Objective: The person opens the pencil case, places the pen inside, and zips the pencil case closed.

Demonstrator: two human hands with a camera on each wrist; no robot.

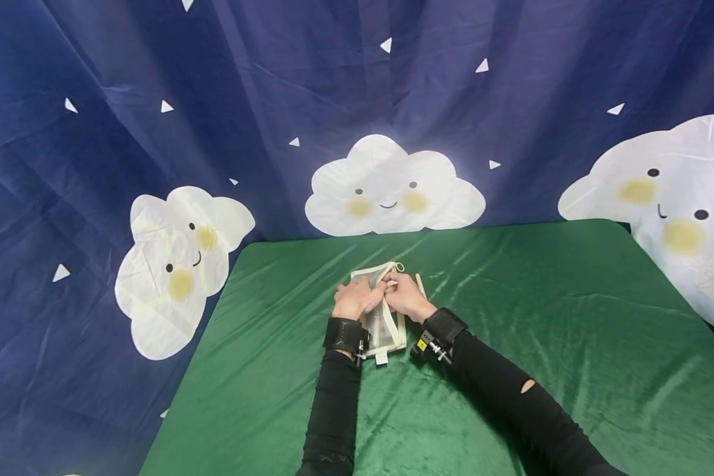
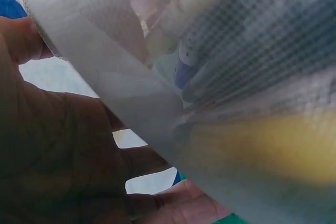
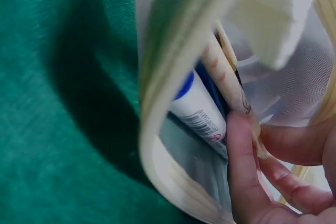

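A translucent mesh zip pouch point(image 1: 381, 337) with cream edging stands propped between my hands. My left hand point(image 1: 352, 299) holds its left side; in the left wrist view, its spread fingers point(image 2: 144, 161) pass behind the mesh. At the gaping zip opening, my right hand point(image 1: 406, 297) pinches one end of a slim cream pen point(image 3: 218, 69) with pinkish marks between thumb and fingertips. The pen's other end is hidden behind the pouch edge. Inside, beside the pen, lies a white tube point(image 3: 202, 116) with a blue end and a barcode. Something dark blue shows between them.
A green velvety cloth point(image 1: 244, 383) covers the table. A ring point(image 1: 400, 267) sits at the pouch's far corner, a white tag point(image 1: 381, 358) at its near edge. Right of my right hand shows a short cream strip point(image 1: 420, 285). Behind hangs a navy curtain point(image 1: 333, 79) with clouds.
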